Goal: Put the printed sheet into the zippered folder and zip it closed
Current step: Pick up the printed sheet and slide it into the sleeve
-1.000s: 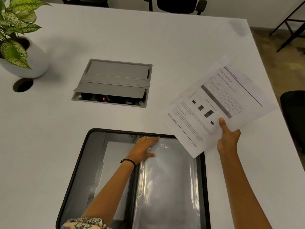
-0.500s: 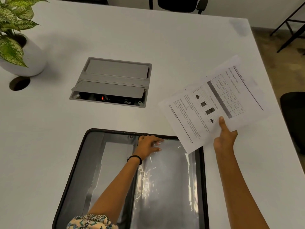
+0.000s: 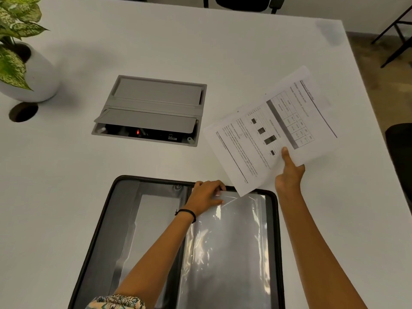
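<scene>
Head view: zippered folder (image 3: 124, 219) lies open on white table (image 3: 89, 166); printed sheet (image 3: 270, 130) held above its far right corner.

Largest first, all placed from the folder. Table runs bare left and right of it; open cable box (image 3: 149, 110) beyond its far edge. Clear sleeve (image 3: 229, 253) fills the folder's right half. Sheet hangs tilted, long axis slanting away to the right, near corner overlapping the folder's far rim. Right hand (image 3: 287, 177) pinches the sheet's near edge. Left hand (image 3: 207, 196) grips the sleeve's top edge at the folder's far rim, seemingly parting the mouth. Judgement: sheet must swing square to the sleeve, then slide toward the person.
</scene>
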